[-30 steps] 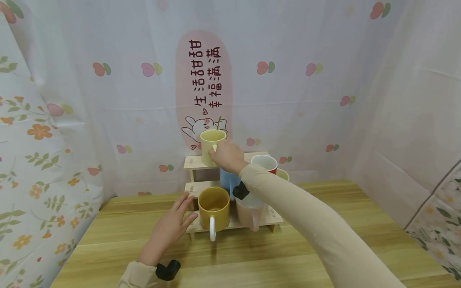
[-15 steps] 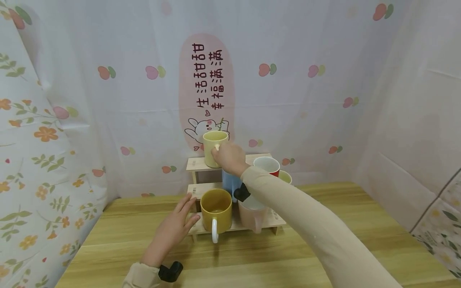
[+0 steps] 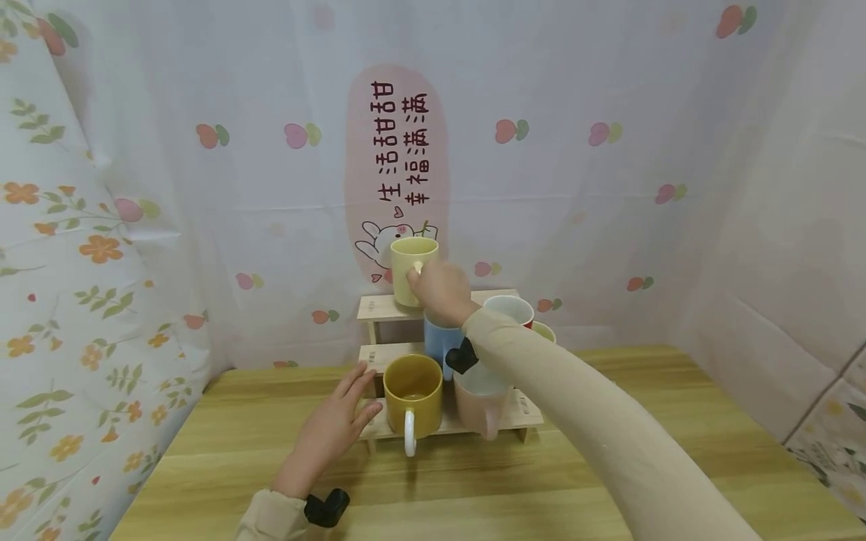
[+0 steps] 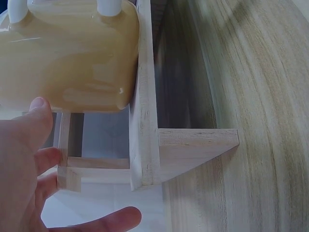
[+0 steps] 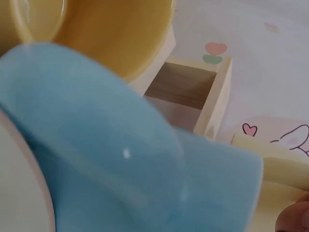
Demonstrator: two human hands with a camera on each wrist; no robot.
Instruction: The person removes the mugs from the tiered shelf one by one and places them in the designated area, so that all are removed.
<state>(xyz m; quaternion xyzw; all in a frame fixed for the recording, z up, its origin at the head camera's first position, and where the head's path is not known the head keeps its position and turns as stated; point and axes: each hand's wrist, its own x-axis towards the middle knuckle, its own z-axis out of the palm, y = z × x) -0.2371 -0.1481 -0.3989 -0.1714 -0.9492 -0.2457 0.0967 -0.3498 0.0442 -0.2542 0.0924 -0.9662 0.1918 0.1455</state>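
My right hand (image 3: 441,289) grips the handle of a pale yellow mug (image 3: 404,282) over the left part of the top step of a wooden three-step rack (image 3: 370,306). Whether the mug's base touches the step I cannot tell. My left hand (image 3: 331,428) is at the rack's left side, fingers extended, with fingertips by the middle step's end. In the left wrist view its thumb lies close to a mustard mug (image 4: 72,67) with a white handle, on the lowest step. A blue mug (image 5: 106,145) on the middle step fills much of the right wrist view.
A pink mug (image 3: 473,409) stands on the lowest step, right of the mustard one. Behind my right forearm are a red mug with white inside (image 3: 510,308) and a yellow-green mug (image 3: 545,330), both partly hidden. A printed curtain (image 3: 561,225) hangs behind the wooden table (image 3: 284,391).
The pale yellow mug, in my right hand, is slightly higher against the top step than before. My left hand keeps its place at the rack. The head view has shifted a little.
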